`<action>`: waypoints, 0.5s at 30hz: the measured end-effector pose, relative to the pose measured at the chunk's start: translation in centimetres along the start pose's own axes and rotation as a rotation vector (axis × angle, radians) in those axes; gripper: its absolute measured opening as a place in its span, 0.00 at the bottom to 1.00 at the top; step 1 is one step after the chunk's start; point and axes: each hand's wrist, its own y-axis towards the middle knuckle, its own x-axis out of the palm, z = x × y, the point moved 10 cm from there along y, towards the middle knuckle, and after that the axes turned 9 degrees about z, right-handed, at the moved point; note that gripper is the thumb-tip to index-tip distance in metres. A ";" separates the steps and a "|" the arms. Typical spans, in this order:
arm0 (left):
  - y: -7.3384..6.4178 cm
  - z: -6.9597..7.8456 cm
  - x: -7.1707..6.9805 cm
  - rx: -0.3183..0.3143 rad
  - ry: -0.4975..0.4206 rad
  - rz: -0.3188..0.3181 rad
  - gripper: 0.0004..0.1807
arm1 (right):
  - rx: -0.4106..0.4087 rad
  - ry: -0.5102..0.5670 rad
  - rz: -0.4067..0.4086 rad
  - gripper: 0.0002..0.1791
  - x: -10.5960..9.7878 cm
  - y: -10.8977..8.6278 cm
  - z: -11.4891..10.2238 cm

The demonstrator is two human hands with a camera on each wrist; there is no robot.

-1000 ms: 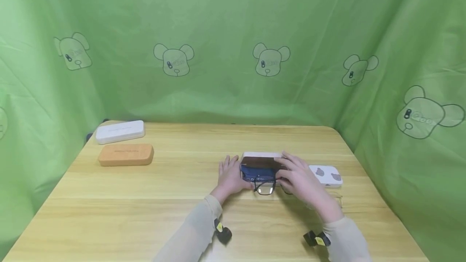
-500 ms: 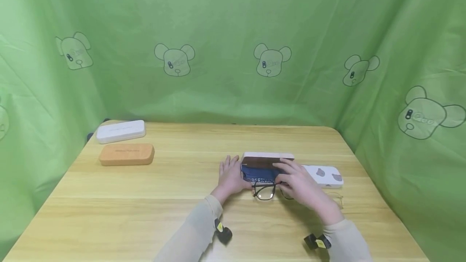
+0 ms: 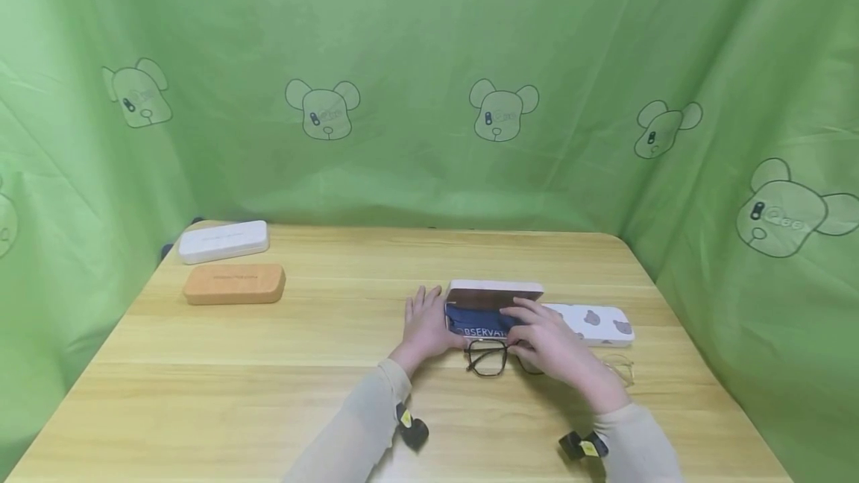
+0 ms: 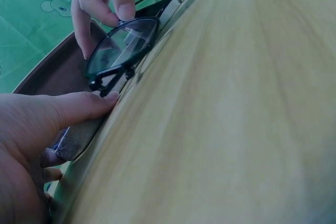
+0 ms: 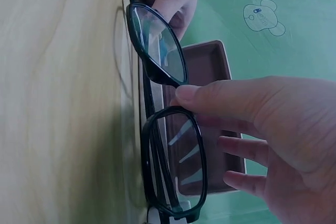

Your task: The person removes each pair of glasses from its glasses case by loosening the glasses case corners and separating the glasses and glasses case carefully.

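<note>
An opened glasses case [image 3: 495, 287] with a brown lining stands on the table in the head view, a blue cloth [image 3: 479, 317] with white lettering inside it. My left hand [image 3: 426, 325] holds the left end of this case, its thumb along the front edge in the left wrist view. Just in front of the case is a pair of black-framed glasses [image 3: 488, 358]. My right hand [image 3: 553, 341] pinches them at the bridge between thumb and index finger, and the other fingers extend towards the lid. Folded temples show behind the lenses [image 5: 176, 166] in the right wrist view.
To the right lies a white case with bear prints [image 3: 597, 323], partly behind my right hand. Thin-framed glasses [image 3: 624, 369] lie in front of it. A white case [image 3: 224, 242] and an orange case [image 3: 235, 285] rest at the far left. Green curtains [image 3: 409, 177] surround the table.
My right hand has brought the black-framed glasses slightly towards me, away from the case. More of the cloth's lettering and the lid shows. The left hand stays at the case.
</note>
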 end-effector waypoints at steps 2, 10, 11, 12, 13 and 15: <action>0.0 -0.1 0.1 -0.004 -0.002 0.000 0.58 | -0.006 0.003 0.004 0.05 0.1 0.0 -0.1; 0.0 -0.1 0.1 0.001 0.003 0.001 0.58 | -0.012 0.018 0.007 0.05 0.4 0.0 -0.3; 0.0 0.0 0.0 0.001 0.004 0.002 0.58 | -0.012 0.023 0.005 0.05 0.4 0.0 -0.3; 0.0 0.0 0.0 0.003 0.007 0.004 0.57 | -0.013 0.026 0.002 0.05 0.5 0.0 -0.4; 0.0 0.0 -0.1 0.004 0.008 0.005 0.56 | -0.014 0.030 -0.002 0.05 0.6 0.0 -0.5; 0.0 0.0 -0.1 0.004 0.009 0.005 0.55 | -0.013 0.035 -0.011 0.05 0.7 0.1 -0.5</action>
